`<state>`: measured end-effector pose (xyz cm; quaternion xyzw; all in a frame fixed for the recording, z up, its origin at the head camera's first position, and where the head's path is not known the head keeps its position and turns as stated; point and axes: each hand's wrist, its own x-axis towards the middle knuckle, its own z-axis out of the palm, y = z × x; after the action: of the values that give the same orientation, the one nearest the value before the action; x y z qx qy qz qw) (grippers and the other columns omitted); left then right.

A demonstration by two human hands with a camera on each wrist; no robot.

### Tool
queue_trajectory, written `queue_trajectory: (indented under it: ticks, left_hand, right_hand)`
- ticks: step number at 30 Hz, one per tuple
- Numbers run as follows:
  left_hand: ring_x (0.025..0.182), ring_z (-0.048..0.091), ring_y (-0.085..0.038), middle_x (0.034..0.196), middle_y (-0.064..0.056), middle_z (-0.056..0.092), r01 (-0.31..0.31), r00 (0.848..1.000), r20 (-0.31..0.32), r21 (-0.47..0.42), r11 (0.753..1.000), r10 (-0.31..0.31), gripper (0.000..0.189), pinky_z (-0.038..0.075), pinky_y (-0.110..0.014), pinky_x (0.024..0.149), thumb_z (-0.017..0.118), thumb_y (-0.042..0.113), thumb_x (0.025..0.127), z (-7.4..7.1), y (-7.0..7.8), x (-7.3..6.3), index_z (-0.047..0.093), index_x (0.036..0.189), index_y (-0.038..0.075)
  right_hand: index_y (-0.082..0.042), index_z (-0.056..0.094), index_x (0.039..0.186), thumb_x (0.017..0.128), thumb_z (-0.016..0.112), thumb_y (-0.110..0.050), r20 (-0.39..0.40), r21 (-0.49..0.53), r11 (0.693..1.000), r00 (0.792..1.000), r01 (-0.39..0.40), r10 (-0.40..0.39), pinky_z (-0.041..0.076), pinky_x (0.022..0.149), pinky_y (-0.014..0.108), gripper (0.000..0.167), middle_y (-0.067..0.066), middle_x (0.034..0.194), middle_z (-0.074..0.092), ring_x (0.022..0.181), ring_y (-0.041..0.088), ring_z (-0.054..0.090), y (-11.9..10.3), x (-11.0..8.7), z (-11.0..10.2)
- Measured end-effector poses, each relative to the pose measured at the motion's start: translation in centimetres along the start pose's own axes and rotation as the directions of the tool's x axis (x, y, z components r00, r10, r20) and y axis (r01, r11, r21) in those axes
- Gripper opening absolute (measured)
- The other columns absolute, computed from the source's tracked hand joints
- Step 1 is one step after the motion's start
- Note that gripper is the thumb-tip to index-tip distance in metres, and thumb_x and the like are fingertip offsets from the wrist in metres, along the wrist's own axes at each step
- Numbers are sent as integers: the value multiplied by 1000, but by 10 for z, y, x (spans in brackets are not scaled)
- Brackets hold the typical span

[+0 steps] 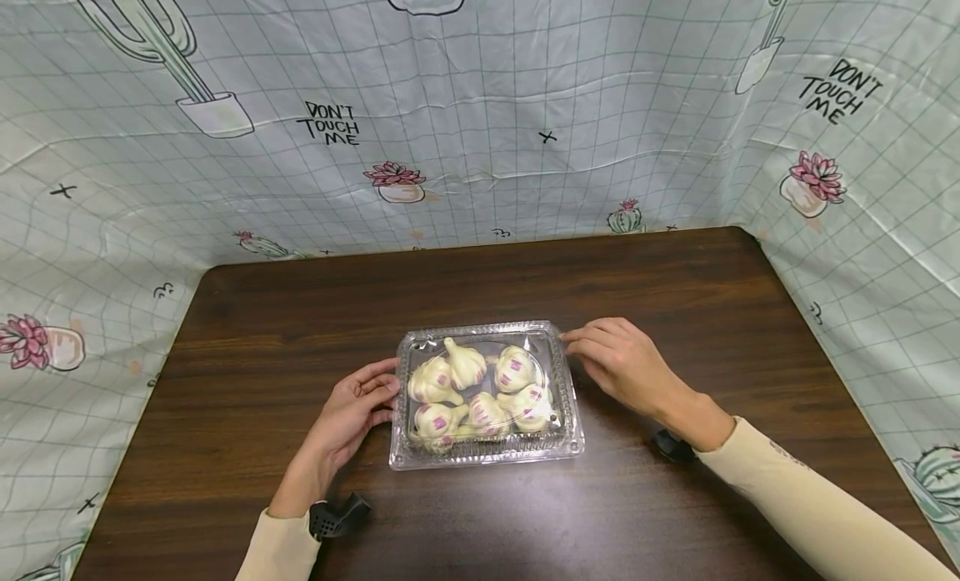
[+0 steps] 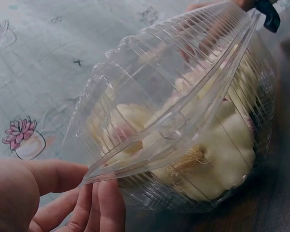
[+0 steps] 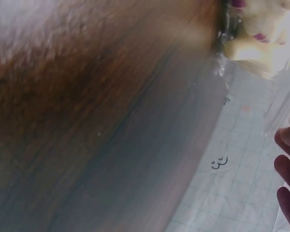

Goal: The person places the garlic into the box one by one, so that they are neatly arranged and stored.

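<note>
A clear plastic clamshell container [image 1: 487, 460] with several garlic bulbs [image 1: 514, 369] inside lies on the table in the head view. My left hand [image 1: 356, 410] pinches its left edge between thumb and fingers. In the left wrist view, the left thumb [image 2: 55, 176] presses the lid and base rims together at the corner, beside a garlic bulb [image 2: 222, 154] with roots. At the far right corner, my right hand [image 1: 622, 360] holds the rim by its fingertips. The right wrist view catches only its fingertips [image 3: 288, 169] beside the plastic; the palm is out of frame.
The dark wooden table [image 1: 300, 314] carries the container near its middle. A grid-patterned cloth [image 1: 480, 89] with cactus drawings hangs behind and on both sides of the table. Black straps with cameras [image 1: 337, 514] sit on the wrists.
</note>
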<state>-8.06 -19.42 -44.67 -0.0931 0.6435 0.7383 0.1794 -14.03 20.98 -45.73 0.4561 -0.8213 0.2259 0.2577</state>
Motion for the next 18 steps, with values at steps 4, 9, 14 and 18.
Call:
queue_trajectory:
  ticks: [4,9,14,18]
  left_hand:
    - [82,60,-6,99,7,64,-9,1000,-3,5,1000,9,48,59,-20,70,55,-2,107,0,-2,1,42,153,-9]
    - [82,59,-6,99,7,63,-12,1000,-15,10,1000,13,48,58,-19,70,55,-3,107,0,-3,1,43,153,-9]
    - [81,58,-7,100,5,61,-14,1000,-20,8,1000,14,49,58,-18,68,55,-6,106,2,-4,2,42,153,-9]
    - [81,58,-7,101,3,61,-13,999,-30,4,1000,13,49,57,-17,66,54,-7,106,3,-4,3,42,153,-9]
  right_hand:
    - [-3,76,102,84,71,7,11,13,998,998,-62,62,56,87,47,21,9,115,78,101,29,71,-6,-1,-2]
    - [-5,76,109,88,72,0,18,15,987,987,-163,162,55,90,48,22,8,120,76,106,28,70,-16,-4,-6]
    - [-4,75,117,90,75,-8,22,4,967,966,-256,256,54,92,50,27,9,124,75,111,29,69,-24,-8,-12]
    - [-4,72,124,93,77,-11,72,8,935,932,-356,354,55,93,53,32,10,126,74,113,31,69,-33,-10,-17]
